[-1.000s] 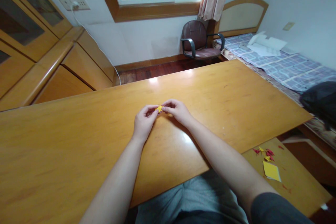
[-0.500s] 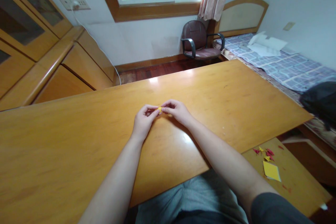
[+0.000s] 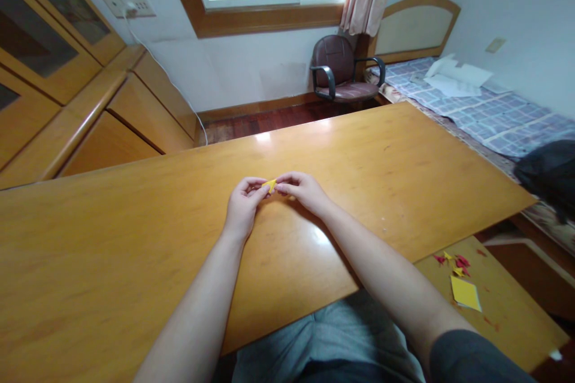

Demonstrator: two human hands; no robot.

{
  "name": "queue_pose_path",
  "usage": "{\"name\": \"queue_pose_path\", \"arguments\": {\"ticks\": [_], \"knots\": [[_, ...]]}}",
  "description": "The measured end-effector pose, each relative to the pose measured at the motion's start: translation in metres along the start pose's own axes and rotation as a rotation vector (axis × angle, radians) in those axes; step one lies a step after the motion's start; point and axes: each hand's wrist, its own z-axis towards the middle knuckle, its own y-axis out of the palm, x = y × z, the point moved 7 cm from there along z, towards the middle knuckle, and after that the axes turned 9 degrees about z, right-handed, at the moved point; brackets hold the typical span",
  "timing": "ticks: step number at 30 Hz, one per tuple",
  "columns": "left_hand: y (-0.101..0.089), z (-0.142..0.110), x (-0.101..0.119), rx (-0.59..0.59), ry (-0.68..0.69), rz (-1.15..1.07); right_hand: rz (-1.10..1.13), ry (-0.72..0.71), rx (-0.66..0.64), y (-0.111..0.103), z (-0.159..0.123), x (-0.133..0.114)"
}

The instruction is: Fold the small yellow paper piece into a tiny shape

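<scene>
A small folded piece of yellow paper (image 3: 270,185) is pinched between my two hands, just above the wooden table (image 3: 135,239). My left hand (image 3: 245,203) grips its left side between thumb and fingers. On the other side, the fingertips of my right hand (image 3: 302,190) are closed on its right end. Part of the paper is hidden behind the fingers, and its exact folded shape is too small to make out.
On a lower surface (image 3: 516,305) at the right lie a stack of yellow paper squares (image 3: 466,293) and several small red and yellow folded paper pieces (image 3: 461,262). Beyond the table stand a brown armchair (image 3: 335,66) and a bed (image 3: 476,108). Cabinets (image 3: 148,102) line the left.
My left thumb and fingers have shifted slightly left, and more of the yellow paper shows between the hands. My right hand has barely moved.
</scene>
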Motion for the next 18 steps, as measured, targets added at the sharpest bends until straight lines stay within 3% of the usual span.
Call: {"name": "queue_pose_path", "arguments": {"ticks": [18], "knots": [[0.0028,-0.0011,0.0031,0.000,0.040,0.071,-0.120,-0.012,0.001,0.0028,-0.0038,-0.0096]]}}
